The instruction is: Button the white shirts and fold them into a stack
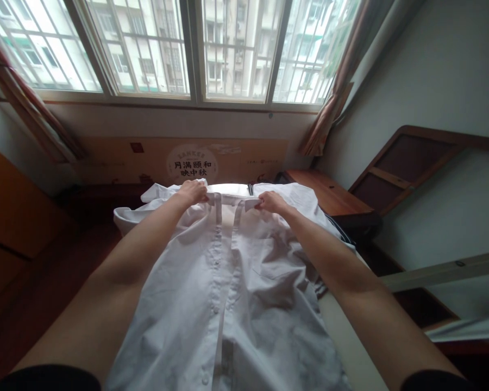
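The collar (pixel 250 204) is pinched at both tips by the closed fingers of the left hand (pixel 193 191) and right hand (pixel 271 202), the white shirt (pixel 244 282) being laid front-up along a pale table (pixel 346 331), apparently buttoned, not yet folded.

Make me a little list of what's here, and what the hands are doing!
thing: white shirt, laid out, front up
left hand: pinches one collar tip
right hand: pinches the other tip
behind: cardboard below the window
right side: wooden desk
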Available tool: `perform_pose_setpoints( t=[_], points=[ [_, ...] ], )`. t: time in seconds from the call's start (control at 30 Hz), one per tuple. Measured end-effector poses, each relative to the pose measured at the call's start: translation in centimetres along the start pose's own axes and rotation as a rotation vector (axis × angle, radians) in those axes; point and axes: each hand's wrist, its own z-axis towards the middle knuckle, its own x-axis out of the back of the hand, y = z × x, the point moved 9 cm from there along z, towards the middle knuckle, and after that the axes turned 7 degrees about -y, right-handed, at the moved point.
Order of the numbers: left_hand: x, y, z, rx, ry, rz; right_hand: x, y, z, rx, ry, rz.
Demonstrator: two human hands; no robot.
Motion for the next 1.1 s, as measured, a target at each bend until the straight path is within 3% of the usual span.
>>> perform_pose_setpoints(
  t=[0.17,0.37,0.43,0.5,0.6,0.67,0.77,0.87,0.97,1.1],
  points=[
    [0.8,0.3,-0.1,-0.094,0.089,0.038,2.8,0.3,0.6,-0.076,0.192,-0.073],
    [2.6,0.5,1.0,-0.026,0.301,-0.031,4.3,-0.7,2.0,-0.179,0.36,-0.028],
    [3.0,0.8,1.2,0.026,0.374,-0.05,3.8,-1.2,2.4,-0.177,0.383,-0.038],
    [2.5,1.0,1.2,0.079,0.395,-0.081,2.3,-1.6,2.8,-0.148,0.32,-0.054],
    [0.7,1.9,1.2,0.071,0.345,-0.106,-0.8,-2.0,2.9,-0.092,0.158,-0.07],
    [-0.3,2.7,0.8,0.032,0.32,-0.11,-1.3,-2.3,1.9,-0.074,0.176,-0.048],
    [-0.8,3.6,-1.3,-0.006,0.322,-0.17,-0.4,-3.9,-1.7,-0.008,0.301,0.024],
    [-0.6,5.5,-5.9,-0.153,0.311,-0.275,-0.1,-7.3,-8.4,0.214,0.327,0.079],
    [-0.7,8.4,-13.8,-0.45,0.243,-0.381,-1.5,-10.7,-17.7,0.436,0.245,0.152],
    [-2.7,11.6,-25.2,-0.722,0.035,-0.481,-6.1,-14.0,-28.4,0.582,0.012,0.239]
  ],
)
